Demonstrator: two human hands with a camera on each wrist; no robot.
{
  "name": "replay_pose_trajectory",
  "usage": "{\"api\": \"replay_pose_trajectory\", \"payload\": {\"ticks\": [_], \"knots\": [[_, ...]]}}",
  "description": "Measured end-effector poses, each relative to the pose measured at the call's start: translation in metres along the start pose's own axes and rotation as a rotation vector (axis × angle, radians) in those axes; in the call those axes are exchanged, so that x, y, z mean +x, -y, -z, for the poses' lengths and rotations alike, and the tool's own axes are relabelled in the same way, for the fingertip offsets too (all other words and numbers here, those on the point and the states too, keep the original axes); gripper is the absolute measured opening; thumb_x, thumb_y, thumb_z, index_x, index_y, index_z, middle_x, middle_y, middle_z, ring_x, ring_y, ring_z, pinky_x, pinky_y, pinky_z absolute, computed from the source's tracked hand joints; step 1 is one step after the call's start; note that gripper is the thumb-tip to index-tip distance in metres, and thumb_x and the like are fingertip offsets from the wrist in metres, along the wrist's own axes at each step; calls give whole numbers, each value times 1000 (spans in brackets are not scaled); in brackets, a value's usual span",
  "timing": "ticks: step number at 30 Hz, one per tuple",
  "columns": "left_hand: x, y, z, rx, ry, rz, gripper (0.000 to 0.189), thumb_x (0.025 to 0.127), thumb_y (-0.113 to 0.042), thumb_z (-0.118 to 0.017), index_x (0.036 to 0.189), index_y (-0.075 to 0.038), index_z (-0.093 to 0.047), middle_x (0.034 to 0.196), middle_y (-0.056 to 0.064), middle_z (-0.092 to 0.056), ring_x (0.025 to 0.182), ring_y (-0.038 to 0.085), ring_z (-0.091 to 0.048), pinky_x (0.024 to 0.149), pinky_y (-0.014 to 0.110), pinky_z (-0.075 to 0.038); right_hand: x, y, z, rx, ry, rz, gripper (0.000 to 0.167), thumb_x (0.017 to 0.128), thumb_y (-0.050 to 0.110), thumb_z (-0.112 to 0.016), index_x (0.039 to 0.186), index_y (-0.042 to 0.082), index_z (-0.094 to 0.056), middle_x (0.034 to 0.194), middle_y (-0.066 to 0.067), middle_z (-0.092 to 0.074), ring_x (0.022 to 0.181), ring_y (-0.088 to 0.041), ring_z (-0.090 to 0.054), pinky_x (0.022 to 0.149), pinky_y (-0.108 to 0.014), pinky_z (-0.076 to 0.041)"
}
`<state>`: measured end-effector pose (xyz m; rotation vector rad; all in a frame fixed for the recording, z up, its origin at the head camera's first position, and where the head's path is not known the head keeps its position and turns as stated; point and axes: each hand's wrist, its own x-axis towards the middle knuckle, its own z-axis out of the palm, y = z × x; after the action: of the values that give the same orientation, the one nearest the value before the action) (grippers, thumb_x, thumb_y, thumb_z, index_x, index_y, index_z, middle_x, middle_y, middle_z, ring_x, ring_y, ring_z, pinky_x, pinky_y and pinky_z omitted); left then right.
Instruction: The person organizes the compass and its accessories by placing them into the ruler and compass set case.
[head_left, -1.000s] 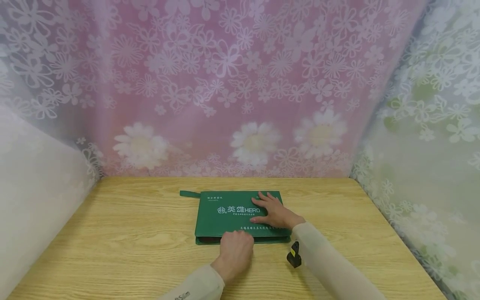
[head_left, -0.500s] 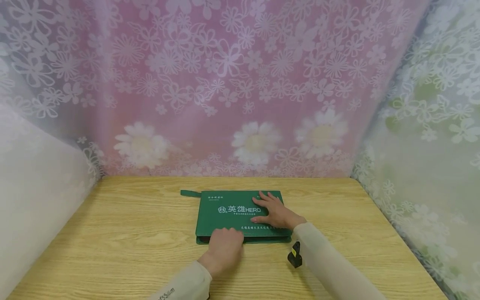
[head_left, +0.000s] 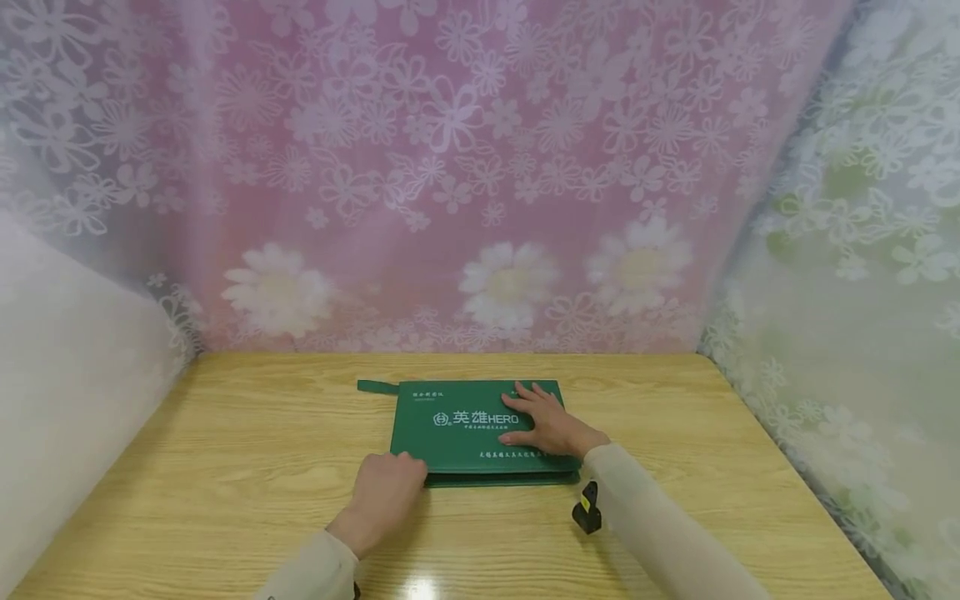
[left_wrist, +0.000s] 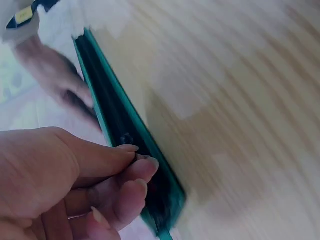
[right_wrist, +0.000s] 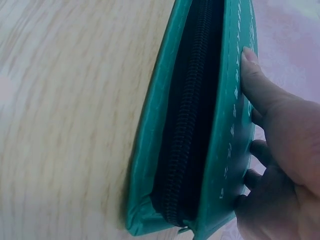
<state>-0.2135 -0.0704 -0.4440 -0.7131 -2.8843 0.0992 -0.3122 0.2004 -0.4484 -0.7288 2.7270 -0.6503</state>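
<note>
A green zip case (head_left: 457, 437) with white lettering lies flat on the wooden table. At the left end of its front edge, my left hand (head_left: 386, 492) has curled fingers. The left wrist view shows its thumb and fingertips pinching the zipper pull, mostly hidden, beside a small dark slider (left_wrist: 127, 138). My right hand (head_left: 551, 425) rests on the right part of the cover with fingers spread. In the right wrist view, the black zipper (right_wrist: 187, 110) runs between the two green cover edges, its teeth meshed along the visible stretch.
A green wrist strap (head_left: 377, 387) sticks out from the case's far left corner. Wooden table surface (head_left: 247, 467) surrounds the case. Floral curtains (head_left: 480, 167) hang behind and at both sides. A black camera mount (head_left: 587, 508) sits on the right sleeve.
My left hand has slid leftward along the front edge of the case, from near its middle to the left corner. The right hand and the case have stayed in place.
</note>
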Motion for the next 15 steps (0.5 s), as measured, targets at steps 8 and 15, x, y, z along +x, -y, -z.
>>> {"api": "replay_pose_trajectory", "payload": {"ticks": [8, 15], "knots": [[-18, 30, 3, -75, -7, 85, 19, 78, -18, -78, 67, -11, -64, 58, 2, -57, 48, 17, -53, 42, 34, -44, 1, -1, 1, 1, 6, -1, 77, 87, 45, -66, 149, 11, -34, 156, -18, -13, 142, -41, -3, 109, -60, -6], [-21, 49, -2, -125, -35, 109, 15, 78, -18, -79, 69, -14, -68, 58, -2, -58, 46, 9, -42, 38, 29, -37, 2, -2, -1, -2, 4, -9, 77, 87, 44, -66, 149, 11, -35, 156, -17, -13, 142, -41, -4, 109, -60, -5]]}}
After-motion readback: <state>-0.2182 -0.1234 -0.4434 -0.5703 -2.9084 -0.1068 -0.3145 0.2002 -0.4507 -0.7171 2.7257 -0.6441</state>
